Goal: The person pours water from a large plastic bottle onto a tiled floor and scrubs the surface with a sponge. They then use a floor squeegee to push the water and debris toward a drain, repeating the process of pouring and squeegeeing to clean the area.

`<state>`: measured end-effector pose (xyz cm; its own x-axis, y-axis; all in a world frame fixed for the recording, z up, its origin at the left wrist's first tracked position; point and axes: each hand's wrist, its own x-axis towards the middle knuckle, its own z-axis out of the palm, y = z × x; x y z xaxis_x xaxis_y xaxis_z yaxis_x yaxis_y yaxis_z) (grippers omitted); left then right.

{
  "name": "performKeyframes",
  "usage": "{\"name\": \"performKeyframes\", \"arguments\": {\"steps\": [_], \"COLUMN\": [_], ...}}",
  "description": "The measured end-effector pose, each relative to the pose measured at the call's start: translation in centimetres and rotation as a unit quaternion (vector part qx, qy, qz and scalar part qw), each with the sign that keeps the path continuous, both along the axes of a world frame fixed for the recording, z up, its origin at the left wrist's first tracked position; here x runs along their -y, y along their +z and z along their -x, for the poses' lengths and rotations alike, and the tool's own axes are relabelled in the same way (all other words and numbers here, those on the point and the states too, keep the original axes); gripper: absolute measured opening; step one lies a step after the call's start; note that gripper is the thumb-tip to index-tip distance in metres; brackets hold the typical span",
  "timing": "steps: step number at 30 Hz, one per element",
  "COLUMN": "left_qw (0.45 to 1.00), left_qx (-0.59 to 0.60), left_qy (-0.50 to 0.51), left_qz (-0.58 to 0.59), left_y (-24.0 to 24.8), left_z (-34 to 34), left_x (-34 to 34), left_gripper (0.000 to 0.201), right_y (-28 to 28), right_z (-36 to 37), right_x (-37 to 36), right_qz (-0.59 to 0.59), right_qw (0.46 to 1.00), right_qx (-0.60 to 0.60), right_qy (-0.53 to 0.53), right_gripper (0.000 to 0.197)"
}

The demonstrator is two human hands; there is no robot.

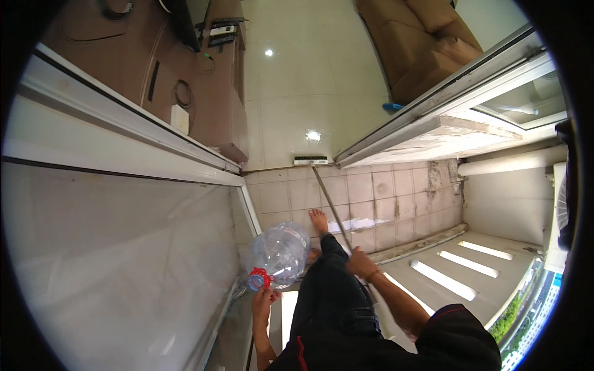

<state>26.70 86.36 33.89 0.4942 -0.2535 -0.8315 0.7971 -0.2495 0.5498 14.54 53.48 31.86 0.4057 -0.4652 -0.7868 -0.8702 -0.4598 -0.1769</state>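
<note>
Low at centre-left, my left hand point(262, 304) is closed on the red carry handle point(266, 276) of a big clear plastic water jug point(283, 248). The jug tilts, its bluish neck toward me, and looks empty. My right hand point(361, 263) wraps round the thin pole point(328, 201) of a long-handled floor brush. Its narrow white head with a black edge point(310, 161) rests at the door threshold, too small to tell bristles from rubber. The pole's near end is partly hidden by my right arm and leg.
My bare foot point(318, 221) stands on pinkish tiles point(383, 185), near a bright wet-looking patch. White sliding-door frames point(124, 145) flank the doorway. Beyond lie a glossy floor point(291, 99), a brown cabinet point(216, 117) and a brown sofa point(408, 49). A slotted wall point(427, 260) runs along the right.
</note>
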Motion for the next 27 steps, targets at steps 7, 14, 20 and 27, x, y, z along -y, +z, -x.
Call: {"name": "performKeyframes", "arguments": {"steps": [7, 14, 20, 27], "left_qw": [1.0, 1.0, 0.999, 0.999], "left_qx": [0.003, -0.007, -0.009, 0.0], "left_qy": [0.0, -0.017, -0.028, -0.031], "left_qz": [0.004, -0.01, -0.02, -0.008], "left_y": [-0.2, 0.0, 0.0, -0.6], "left_z": [-0.1, 0.0, 0.0, 0.3], "left_x": [-0.6, -0.4, -0.6, -0.8], "left_gripper": [0.02, 0.02, 0.019, 0.019], "right_y": [4.3, -14.1, -24.7, -13.6], "right_z": [-3.4, -16.9, -9.6, 4.0], "right_x": [0.6, -1.4, -3.5, -0.5], "right_qz": [0.047, 0.103, 0.245, 0.096], "right_qw": [0.991, 0.986, 0.912, 0.982], "right_qx": [0.108, 0.122, 0.187, -0.011], "right_qy": [0.066, 0.048, 0.269, 0.161], "right_gripper": [0.026, 0.019, 0.017, 0.025]}}
